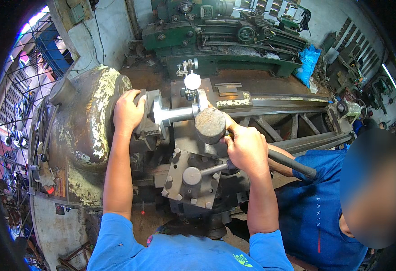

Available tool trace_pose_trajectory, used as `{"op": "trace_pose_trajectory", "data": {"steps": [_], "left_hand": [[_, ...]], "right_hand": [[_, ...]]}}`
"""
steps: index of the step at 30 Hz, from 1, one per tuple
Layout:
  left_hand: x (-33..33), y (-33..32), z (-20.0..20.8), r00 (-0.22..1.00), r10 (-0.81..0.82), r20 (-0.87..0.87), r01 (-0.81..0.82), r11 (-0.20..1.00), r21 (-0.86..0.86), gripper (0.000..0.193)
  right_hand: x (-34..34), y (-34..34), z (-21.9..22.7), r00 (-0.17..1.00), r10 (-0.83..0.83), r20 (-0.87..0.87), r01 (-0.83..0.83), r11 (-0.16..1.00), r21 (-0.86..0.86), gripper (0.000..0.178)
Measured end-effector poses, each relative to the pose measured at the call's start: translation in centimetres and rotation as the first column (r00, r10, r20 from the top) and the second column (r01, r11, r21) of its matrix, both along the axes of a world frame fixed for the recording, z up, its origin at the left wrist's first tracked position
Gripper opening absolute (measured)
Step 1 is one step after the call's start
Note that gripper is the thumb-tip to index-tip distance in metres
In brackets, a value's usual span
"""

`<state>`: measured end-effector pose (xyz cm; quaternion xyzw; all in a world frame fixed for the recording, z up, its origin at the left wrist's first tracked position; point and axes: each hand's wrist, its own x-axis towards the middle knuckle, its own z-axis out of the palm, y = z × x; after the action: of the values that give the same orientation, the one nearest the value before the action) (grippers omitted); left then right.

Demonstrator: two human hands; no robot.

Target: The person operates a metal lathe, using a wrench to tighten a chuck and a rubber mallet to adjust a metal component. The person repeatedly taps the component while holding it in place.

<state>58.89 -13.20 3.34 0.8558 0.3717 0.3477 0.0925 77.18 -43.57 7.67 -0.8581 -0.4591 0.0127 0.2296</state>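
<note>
My left hand (129,111) rests with its fingers spread over the top of the lathe chuck (149,131). A shiny flanged metal shaft (180,114) sticks out of the chuck to the right. In my right hand (247,147) is a mallet, gripped by its dark handle close to the thick, worn round head (210,125). The mallet head is held just in front of the shaft's right end; whether they touch I cannot tell. A dial indicator (192,82) on a jointed stand is positioned behind the shaft. Below the mallet sits a square tool post (191,176) with a lever.
A co-worker in a blue shirt (313,207) leans in at the right, one arm reaching behind my right hand. The lathe headstock (82,117) stands at left, and the bed rails (288,101) run right. Another green lathe (225,36) stands behind, near a blue bag (307,65).
</note>
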Motion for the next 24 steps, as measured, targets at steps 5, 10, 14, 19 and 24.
{"op": "trace_pose_trajectory", "data": {"steps": [5, 10, 14, 19, 24], "left_hand": [[-0.3, 0.2, -0.8, 0.999, -0.016, 0.031, 0.014, 0.998, 0.057, 0.03], [-0.6, -0.2, -1.4, 0.998, -0.023, 0.054, 0.015, 0.991, 0.135, 0.029], [-0.8, -0.9, -1.8, 0.996, -0.015, 0.09, 0.001, 0.987, 0.158, 0.027], [-1.5, -2.0, -3.0, 0.992, -0.008, 0.127, -0.025, 0.967, 0.254, 0.027], [-2.6, -3.5, -5.4, 0.99, 0.01, 0.142, -0.062, 0.927, 0.37, 0.031]], "right_hand": [[0.0, 0.0, 0.0, 1.0, 0.003, -0.016, -0.002, 1.0, 0.029, 0.016], [0.1, 0.1, -0.3, 1.0, 0.004, 0.008, -0.004, 1.0, 0.011, 0.016], [0.0, 0.1, -0.2, 1.0, 0.007, 0.03, -0.007, 1.0, 0.003, 0.017], [0.0, 0.1, 0.3, 1.0, 0.005, -0.023, -0.006, 0.998, -0.059, 0.019], [-0.1, 0.1, 0.3, 0.999, 0.012, 0.032, -0.011, 0.999, -0.037, 0.023]]}}
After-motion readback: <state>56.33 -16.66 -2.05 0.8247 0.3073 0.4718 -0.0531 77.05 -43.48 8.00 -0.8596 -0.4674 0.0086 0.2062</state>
